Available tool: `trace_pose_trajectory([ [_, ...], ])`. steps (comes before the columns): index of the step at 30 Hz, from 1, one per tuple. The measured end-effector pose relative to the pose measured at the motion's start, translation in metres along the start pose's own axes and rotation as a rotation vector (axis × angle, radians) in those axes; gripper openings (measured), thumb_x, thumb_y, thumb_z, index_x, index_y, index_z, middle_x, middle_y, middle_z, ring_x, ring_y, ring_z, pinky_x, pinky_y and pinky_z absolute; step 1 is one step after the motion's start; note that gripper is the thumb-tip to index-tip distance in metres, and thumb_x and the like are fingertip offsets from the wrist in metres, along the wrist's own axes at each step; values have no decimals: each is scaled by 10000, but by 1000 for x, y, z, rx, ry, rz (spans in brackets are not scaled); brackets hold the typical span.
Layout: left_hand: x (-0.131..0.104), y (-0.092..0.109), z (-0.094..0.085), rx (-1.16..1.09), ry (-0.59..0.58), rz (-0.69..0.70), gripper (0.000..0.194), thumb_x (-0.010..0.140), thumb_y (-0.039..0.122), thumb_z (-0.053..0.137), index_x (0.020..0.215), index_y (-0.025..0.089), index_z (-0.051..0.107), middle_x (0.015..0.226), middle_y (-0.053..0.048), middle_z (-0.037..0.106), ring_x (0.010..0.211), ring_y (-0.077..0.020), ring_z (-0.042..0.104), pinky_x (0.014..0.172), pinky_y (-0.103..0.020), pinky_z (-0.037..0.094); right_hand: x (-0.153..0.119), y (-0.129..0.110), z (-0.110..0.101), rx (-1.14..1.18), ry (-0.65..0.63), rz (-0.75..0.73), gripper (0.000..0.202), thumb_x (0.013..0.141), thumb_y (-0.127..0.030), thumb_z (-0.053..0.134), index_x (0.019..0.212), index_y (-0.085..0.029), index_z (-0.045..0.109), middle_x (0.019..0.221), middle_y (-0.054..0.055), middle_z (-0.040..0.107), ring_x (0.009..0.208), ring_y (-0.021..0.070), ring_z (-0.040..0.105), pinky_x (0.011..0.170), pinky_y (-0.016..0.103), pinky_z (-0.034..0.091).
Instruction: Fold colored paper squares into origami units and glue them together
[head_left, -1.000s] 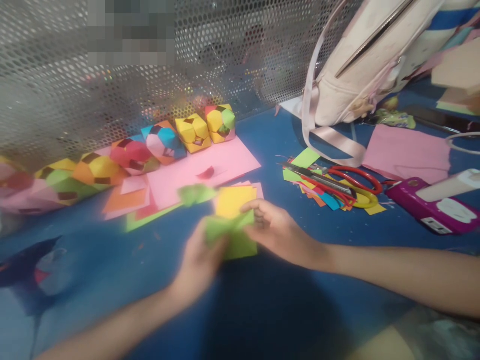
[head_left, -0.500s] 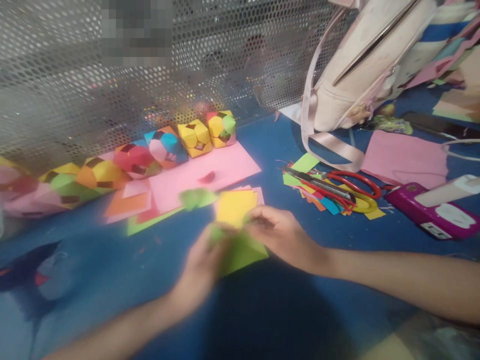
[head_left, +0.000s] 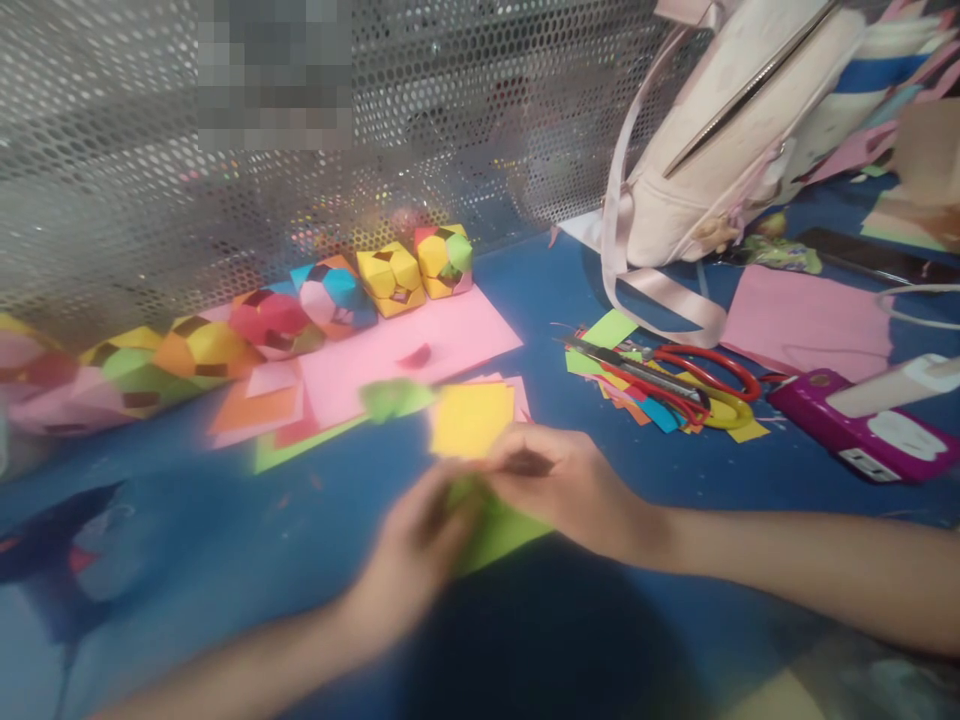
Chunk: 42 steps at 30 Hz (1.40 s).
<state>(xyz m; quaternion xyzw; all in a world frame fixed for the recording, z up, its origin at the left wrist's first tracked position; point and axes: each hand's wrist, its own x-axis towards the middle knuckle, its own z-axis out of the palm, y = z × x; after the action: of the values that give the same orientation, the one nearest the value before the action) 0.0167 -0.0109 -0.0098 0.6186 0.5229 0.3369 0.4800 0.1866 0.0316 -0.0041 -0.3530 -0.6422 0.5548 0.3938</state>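
Low in the middle, a green sheet of paper (head_left: 504,528) is pinched between my two hands. My left hand (head_left: 420,540), somewhat blurred, is closed on the paper's left side. My right hand (head_left: 570,490) holds its upper edge with thumb and fingers together. Part of the sheet is hidden behind the fingers. Just beyond my fingertips lies a yellow paper square (head_left: 472,418) on top of pink paper. A small folded green paper piece (head_left: 394,398) rests to its left, near a large pink sheet (head_left: 360,370).
Several folded paper balls (head_left: 390,277) line the perforated metal panel (head_left: 465,120). At right lie red-handled scissors (head_left: 712,368) on paper scraps, a purple box (head_left: 862,425) and a pale bag (head_left: 720,130). A dark glue gun (head_left: 64,560) lies at left.
Both hands have moved slightly down and closer together with the green paper. More of the yellow square is uncovered. The things around them have stayed in place.
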Motion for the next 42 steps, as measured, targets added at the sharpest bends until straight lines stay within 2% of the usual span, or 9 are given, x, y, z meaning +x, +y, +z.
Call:
trace_pose_trajectory([
  [4, -1, 4, 0, 35, 32, -70, 217, 857, 293, 488, 1016, 187, 591, 1015, -50, 649, 846, -165, 567, 756, -270, 428, -2, -3, 0, -27, -31, -12, 89, 795, -232, 579, 751, -156, 592, 698, -3, 600, 669, 102, 562, 596, 195, 460],
  [9, -1, 2, -2, 11, 63, -59, 167, 857, 270, 489, 951, 186, 598, 936, -36, 655, 812, -159, 579, 709, -254, 437, -3, -6, -2, -119, -84, -36, 136, 800, -282, 579, 835, -154, 605, 753, 7, 604, 685, 105, 557, 599, 200, 454],
  [12, 0, 0, -2, 23, 79, -40, 133, 857, 247, 484, 898, 188, 596, 859, -15, 642, 772, -141, 575, 679, -232, 434, -2, -3, -2, -231, -76, -105, 134, 762, -220, 601, 872, -144, 599, 802, 28, 614, 723, 120, 561, 647, 224, 459],
  [14, 0, -1, -2, 54, 98, -25, 127, 852, 233, 489, 902, 191, 597, 840, -7, 633, 752, -131, 566, 667, -222, 429, -1, 1, -1, -292, -43, -163, 64, 775, -163, 557, 825, -143, 591, 761, 26, 608, 697, 118, 555, 631, 223, 452],
  [17, 1, -1, -2, 91, 111, -14, 132, 842, 213, 492, 908, 186, 603, 831, -10, 630, 735, -128, 557, 656, -219, 426, -1, 4, 0, -329, -23, -213, 75, 798, -137, 508, 756, -154, 569, 703, 11, 592, 647, 108, 537, 586, 211, 440],
  [24, 5, 0, -2, 148, 81, 5, 125, 824, 194, 503, 880, 168, 612, 802, -17, 635, 712, -131, 552, 631, -221, 432, 0, 5, 0, -314, -43, -210, 36, 809, -167, 531, 792, -163, 562, 752, 23, 605, 690, 119, 558, 623, 225, 460],
  [32, 6, 4, -6, 104, 30, -95, 190, 840, 260, 495, 895, 149, 640, 802, -25, 648, 707, -140, 557, 603, -218, 424, 3, 11, -3, -346, -59, -334, 59, 822, -124, 526, 819, -161, 572, 782, 39, 614, 731, 131, 577, 661, 239, 470],
  [38, 9, 0, -9, 95, 19, -44, 222, 824, 246, 486, 942, 138, 640, 859, -53, 665, 754, -159, 579, 649, -242, 435, 4, 18, -8, -372, -111, -494, 159, 817, -35, 477, 830, -143, 593, 780, 51, 589, 730, 119, 564, 661, 236, 460],
  [42, 10, 0, -8, 107, 12, -30, 218, 810, 207, 481, 937, 151, 648, 879, -53, 677, 767, -166, 589, 675, -257, 446, 4, 19, -9, -392, -118, -537, 180, 822, -33, 462, 818, -157, 593, 771, 46, 584, 712, 117, 551, 639, 235, 454],
])
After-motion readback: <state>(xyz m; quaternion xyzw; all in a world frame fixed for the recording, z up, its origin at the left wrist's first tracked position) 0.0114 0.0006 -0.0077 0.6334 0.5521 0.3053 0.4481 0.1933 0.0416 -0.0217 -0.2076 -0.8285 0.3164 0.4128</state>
